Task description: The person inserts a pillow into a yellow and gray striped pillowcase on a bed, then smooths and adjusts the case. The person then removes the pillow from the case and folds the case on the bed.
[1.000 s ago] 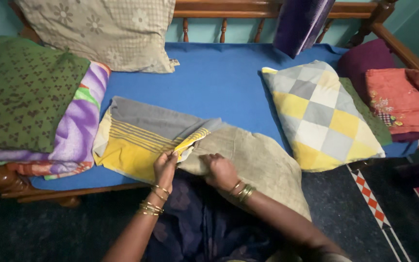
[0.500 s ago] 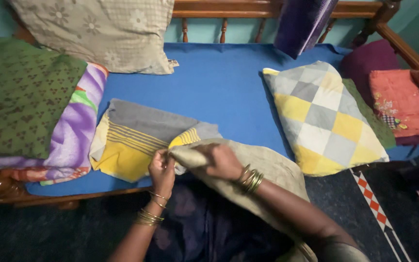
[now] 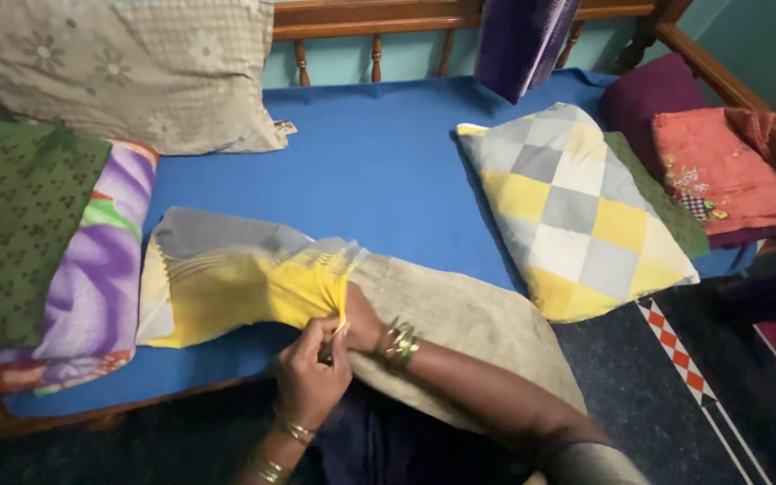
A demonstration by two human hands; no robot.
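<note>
Meanwhile, a pillow went into its cover at the bed's edge.
Left hand (image 3: 310, 373) pinched the yellow-grey cover (image 3: 226, 278); right hand (image 3: 361, 325) was buried inside against the beige pillow (image 3: 460, 314), its fingers hidden from view.

Left hand (image 3: 312, 373): knuckles up, fingers curled into a pinch at the thumb, bangles on the wrist.
Right hand (image 3: 361, 325): mostly hidden, only wrist with bangles shows; forearm slants in from lower right.

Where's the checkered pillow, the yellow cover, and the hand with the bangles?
Checkered pillow (image 3: 572, 208): head view, on a grey square near its middle.
Yellow cover (image 3: 253, 287): head view, on its yellow part.
Left hand (image 3: 312, 375): head view, on its back.
</note>
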